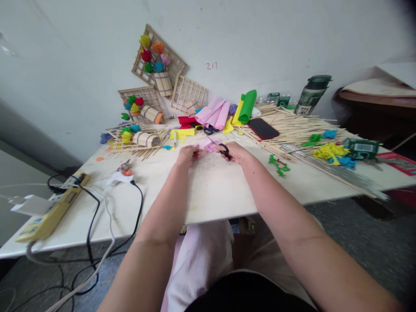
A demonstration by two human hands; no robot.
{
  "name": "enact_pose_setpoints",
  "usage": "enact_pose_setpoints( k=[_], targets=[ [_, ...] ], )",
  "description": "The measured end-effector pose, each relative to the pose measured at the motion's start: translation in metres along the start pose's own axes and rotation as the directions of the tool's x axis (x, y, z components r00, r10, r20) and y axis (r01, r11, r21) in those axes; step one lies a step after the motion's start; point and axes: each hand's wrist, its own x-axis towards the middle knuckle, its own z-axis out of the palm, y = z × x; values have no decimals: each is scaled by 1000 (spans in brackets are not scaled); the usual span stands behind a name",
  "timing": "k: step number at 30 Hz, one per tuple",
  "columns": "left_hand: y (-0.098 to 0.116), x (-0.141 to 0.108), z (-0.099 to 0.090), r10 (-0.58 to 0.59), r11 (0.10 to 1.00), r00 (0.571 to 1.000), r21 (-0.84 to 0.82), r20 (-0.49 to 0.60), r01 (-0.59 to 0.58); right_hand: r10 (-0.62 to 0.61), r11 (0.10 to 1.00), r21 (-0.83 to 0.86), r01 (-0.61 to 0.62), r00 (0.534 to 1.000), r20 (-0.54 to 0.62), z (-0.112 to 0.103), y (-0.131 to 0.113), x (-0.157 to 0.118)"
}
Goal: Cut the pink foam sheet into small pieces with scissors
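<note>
Over the middle of the table, my right hand (236, 152) is closed round the handles of black-handled scissors (225, 151). Their blades point up and left, toward pink paper pieces (210, 144) lying on the tabletop. My left hand (190, 156) is just left of the blades with its fingertips pinched together; whatever they hold is too small to make out. Beyond the hands are a roll of pink paper (213, 113), a green roll (247, 106) and another pair of scissors (210, 130) with dark handles.
Thin wooden sticks (292, 123) are heaped at the right, with a phone (264, 128) and a dark green bottle (313, 94) nearby. Stick lattices with paper tulips (158, 66) lean on the wall. At the left lie a glue gun (120, 177), cables and a power strip (53, 212).
</note>
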Motion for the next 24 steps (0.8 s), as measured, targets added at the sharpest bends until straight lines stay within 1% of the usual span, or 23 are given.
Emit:
enact_pose_setpoints(
  k=[9,24],
  targets=[
    [-2,3,-2,9,1000,1000,-8,18,-9,40,999,10,-40,999,17,0,-2,-2],
    [-1,1,0,1,1000,1000,12,4,-1,59,996,61,-63,996,60,-2,-4,-3]
  ],
)
